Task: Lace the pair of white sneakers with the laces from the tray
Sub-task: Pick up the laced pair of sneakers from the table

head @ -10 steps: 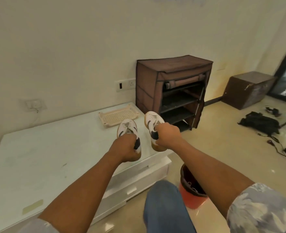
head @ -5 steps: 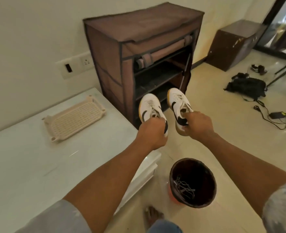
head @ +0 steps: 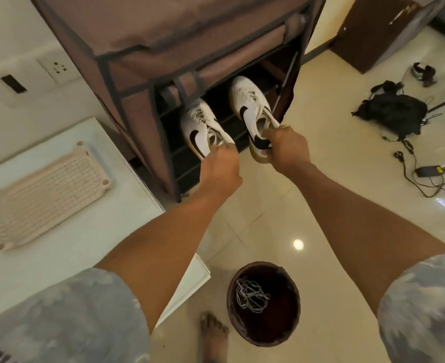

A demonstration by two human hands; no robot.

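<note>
Two white sneakers with black side marks and laces threaded through them hang in the air in front of the brown fabric shoe rack [head: 163,35]. My left hand [head: 220,166] grips the left sneaker [head: 201,127] by its heel. My right hand [head: 285,145] grips the right sneaker [head: 250,108] at its heel too. Both toes point into the rack's open shelves. The cream perforated tray [head: 46,195] lies on the white table [head: 72,244] to the left, with nothing in it.
A dark round bin [head: 263,302] with a tangle of grey laces inside stands on the tiled floor by my bare foot [head: 213,336]. A black bag [head: 396,111] and cables lie on the floor at the right. A brown box [head: 381,30] stands behind.
Both hands carried the sneakers off the table and rightwards, up to the shoe rack's open front. The view has tilted down and closed in on the rack.
</note>
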